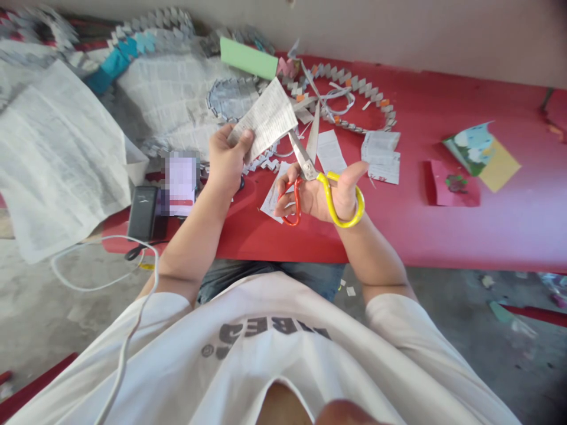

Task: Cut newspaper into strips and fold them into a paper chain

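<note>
My left hand (229,154) pinches a folded strip of printed paper (268,121) between thumb and fingers, holding it above the table. My right hand (325,192) has its thumb and fingers through the handles of a pair of scissors (308,168), one handle yellow and the other red. The blades are spread apart and point away from me. The tip of one blade lies close to the lower right corner of the paper; whether they touch I cannot tell. Cut pieces of printed paper (331,152) lie on the table beyond my right hand.
On the red table (416,236), a chain of folded paper links (367,88) curves at the back. Newspaper sheets (57,153) cover the left side, near a black power bank (144,212) and a phone (181,184). A green paper strip (248,58) and colourful cards (472,147) lie farther off.
</note>
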The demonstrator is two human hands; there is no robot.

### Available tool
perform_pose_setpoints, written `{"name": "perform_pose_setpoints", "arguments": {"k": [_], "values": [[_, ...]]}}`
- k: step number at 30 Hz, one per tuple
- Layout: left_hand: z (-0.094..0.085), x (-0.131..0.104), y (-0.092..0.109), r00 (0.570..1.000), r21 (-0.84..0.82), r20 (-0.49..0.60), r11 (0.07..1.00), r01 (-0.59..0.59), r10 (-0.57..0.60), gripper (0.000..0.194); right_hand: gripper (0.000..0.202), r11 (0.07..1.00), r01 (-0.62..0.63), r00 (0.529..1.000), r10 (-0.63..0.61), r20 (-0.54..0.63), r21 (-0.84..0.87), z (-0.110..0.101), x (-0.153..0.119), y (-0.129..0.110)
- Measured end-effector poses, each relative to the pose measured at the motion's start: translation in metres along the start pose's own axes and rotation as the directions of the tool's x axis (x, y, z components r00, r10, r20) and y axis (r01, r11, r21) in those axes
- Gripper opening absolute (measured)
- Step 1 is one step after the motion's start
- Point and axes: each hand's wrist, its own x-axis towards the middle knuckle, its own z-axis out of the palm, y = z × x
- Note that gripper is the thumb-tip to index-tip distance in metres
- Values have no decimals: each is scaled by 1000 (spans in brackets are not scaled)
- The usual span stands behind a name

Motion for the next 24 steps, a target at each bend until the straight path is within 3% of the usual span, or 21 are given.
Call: {"name": "perform_pose_setpoints", "arguments": {"k": [3,6,19,24], "values": [[0,-3,9,998,19,-31,998,53,-53,43,100,994,102,995,-102,16,34,-18,-2,6],[0,-5,16,991,-13,-71,993,115,-115,41,98,997,72,997,-72,1,16,-26,-4,8],[-8,-4,18,990,-3,17,990,139,-139,37,90,969,168,983,-179,-48,-179,-11,-1,0],[-8,-4,23,991,34,-44,991,129,-128,32,86,950,219,974,-226,-7,-223,-10,-2,-1]]}}
